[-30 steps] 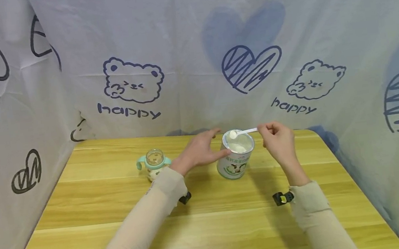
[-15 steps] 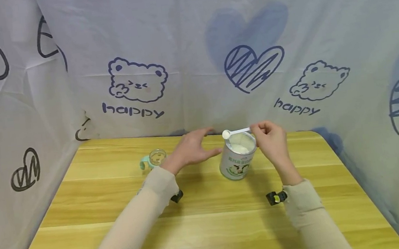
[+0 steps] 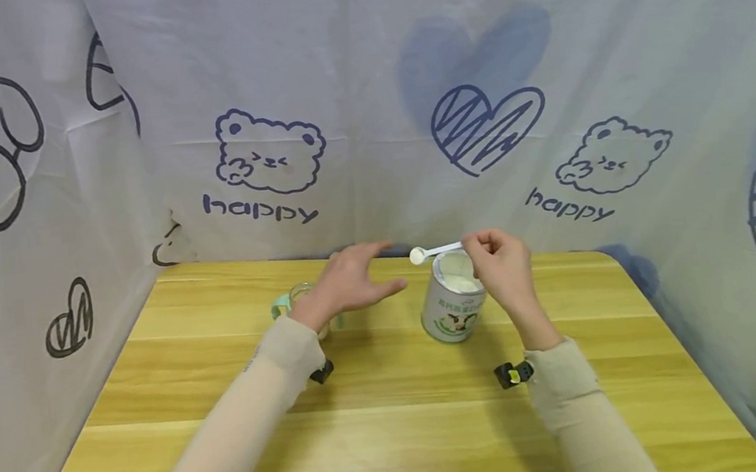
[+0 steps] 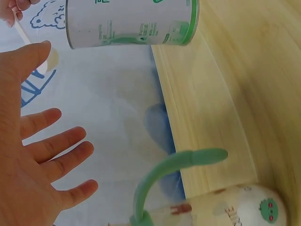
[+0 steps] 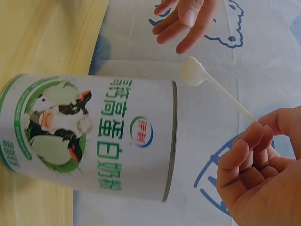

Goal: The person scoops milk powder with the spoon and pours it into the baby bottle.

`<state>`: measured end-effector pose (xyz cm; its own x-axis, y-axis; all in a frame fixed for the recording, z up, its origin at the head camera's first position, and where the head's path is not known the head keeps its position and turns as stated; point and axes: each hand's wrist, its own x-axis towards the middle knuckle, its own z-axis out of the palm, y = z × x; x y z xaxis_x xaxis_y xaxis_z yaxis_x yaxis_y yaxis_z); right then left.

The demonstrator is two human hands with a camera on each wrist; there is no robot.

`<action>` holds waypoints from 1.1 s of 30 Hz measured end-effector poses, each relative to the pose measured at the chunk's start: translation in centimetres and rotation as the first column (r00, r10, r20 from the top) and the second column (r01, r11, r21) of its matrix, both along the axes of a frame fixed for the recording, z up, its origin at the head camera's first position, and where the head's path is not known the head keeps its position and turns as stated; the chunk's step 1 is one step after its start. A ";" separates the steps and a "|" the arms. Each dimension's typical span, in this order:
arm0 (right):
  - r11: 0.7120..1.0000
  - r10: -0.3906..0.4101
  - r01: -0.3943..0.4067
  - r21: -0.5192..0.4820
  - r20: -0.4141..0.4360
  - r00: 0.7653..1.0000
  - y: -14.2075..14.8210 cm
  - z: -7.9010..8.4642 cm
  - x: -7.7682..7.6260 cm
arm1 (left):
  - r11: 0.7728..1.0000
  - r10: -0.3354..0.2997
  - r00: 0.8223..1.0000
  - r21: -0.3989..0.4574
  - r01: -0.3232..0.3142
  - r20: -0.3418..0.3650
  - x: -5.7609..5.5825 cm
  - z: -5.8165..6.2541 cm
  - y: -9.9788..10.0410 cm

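My right hand (image 3: 504, 268) pinches the handle of a white measuring scoop (image 5: 194, 73) full of white powder. In the head view the scoop's bowl hangs just left of the rim of an open milk powder can (image 3: 454, 313), which stands upright with powder inside. My left hand (image 3: 352, 278) is held with fingers spread and the thumb apart, touching nothing, between the can and a baby bottle (image 4: 240, 207). The bottle has mint green handles and no cap on its top; in the head view my left hand and wrist hide most of it.
A wooden table (image 3: 375, 441) bears the can and bottle near its back edge. Behind and beside it hangs a white curtain (image 3: 361, 96) printed with bears and hearts. A small dark camera (image 3: 508, 375) is strapped at my right wrist.
The right hand has carried the filled scoop left, from over the can's mouth to beyond its rim. My left hand has drawn away from the can, leftward over the bottle.
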<state>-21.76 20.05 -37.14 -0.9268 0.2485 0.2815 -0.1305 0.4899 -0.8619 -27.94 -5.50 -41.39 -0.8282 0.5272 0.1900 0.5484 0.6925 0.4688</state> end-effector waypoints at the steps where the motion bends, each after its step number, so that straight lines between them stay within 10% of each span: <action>1: 1.000 0.003 -0.003 0.002 0.003 1.000 -0.2 0.1 0.0 | 1.000 0.003 1.000 0.001 -0.003 0.003 0.0 0.0 -0.2; 33: 0.982 0.187 -0.187 -0.016 -0.021 0.982 -5.4 -0.5 -0.9 | 0.997 0.077 0.997 -0.021 -0.077 -0.001 1.6 -1.0 -6.7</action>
<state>-22.67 14.69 -37.67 -0.9519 0.0762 0.2969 -0.2350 0.4401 -0.8666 -26.37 -12.17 -42.40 -0.8667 0.4653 0.1801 0.4928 0.7423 0.4539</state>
